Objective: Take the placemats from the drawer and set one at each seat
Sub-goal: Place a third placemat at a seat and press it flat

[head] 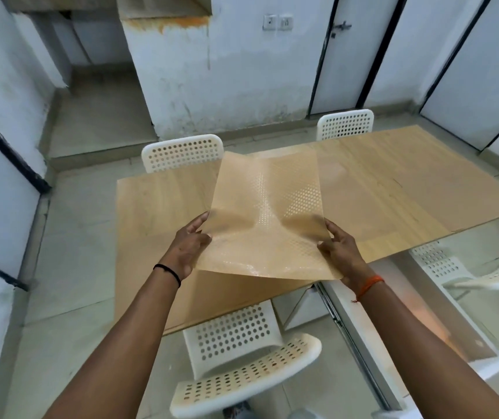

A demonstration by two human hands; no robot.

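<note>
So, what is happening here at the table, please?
A person holds one translucent placemat with both hands, the left hand on its left edge and the right hand on its right edge. It is above the wooden table, not yet laid down. White chairs stand around the table, and no mat lies at any seat yet.

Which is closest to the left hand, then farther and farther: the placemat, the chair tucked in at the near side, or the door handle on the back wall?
1. Placemat, held in the left hand.
2. Near chair, below.
3. Door handle, far wall, right.
</note>
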